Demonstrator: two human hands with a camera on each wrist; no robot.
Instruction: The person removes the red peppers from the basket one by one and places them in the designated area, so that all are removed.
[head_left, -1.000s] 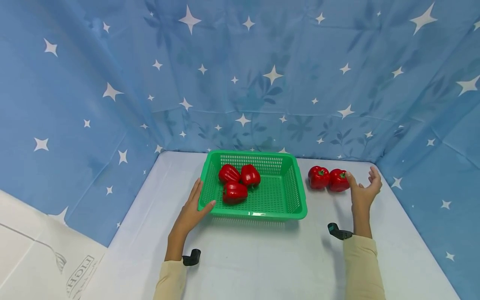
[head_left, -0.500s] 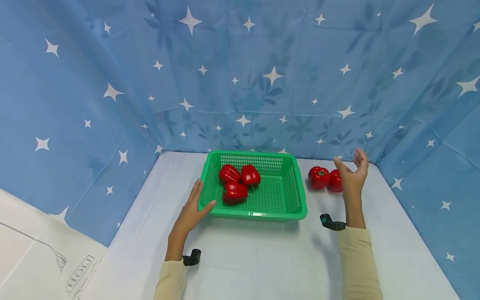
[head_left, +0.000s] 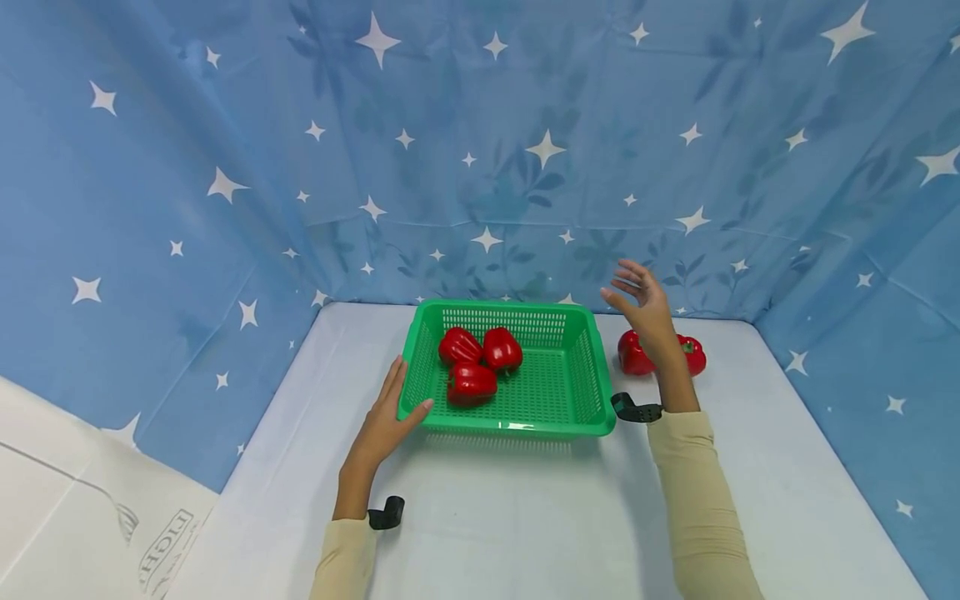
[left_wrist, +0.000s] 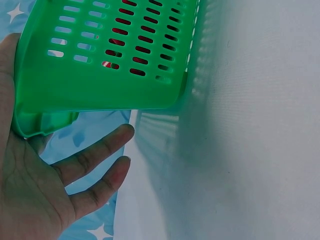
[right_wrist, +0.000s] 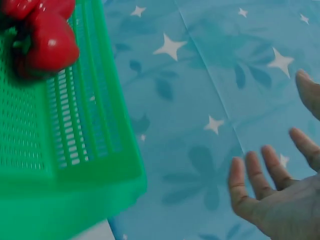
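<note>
In the head view, a green plastic basket point(head_left: 517, 429) holds three red bell peppers point(head_left: 471, 384) at its left side. My left hand point(head_left: 385, 417) rests at its near left corner, fingers along the left rim and thumb toward the front one. The left wrist view shows two of its fingers point(left_wrist: 107, 145) extended, clear of the basket wall. To the right of the basket, two more red bell peppers point(head_left: 634, 353) lie on the table, partly covered by my right forearm. My right hand point(head_left: 647, 310) is raised in front of them, fingers loosely spread and holding nothing.
A white cloth point(head_left: 517, 525) covers the table. Blue curtain point(head_left: 487, 192) with white stars stands around the back and sides. At the lower left is a white panel point(head_left: 82, 500) with printed lettering. A black camera point(head_left: 633, 408) sits on the right wrist.
My right hand has moved leftward and up, from beside the right-hand pepper to near the basket's far right corner. The left hand, basket and peppers stay put.
</note>
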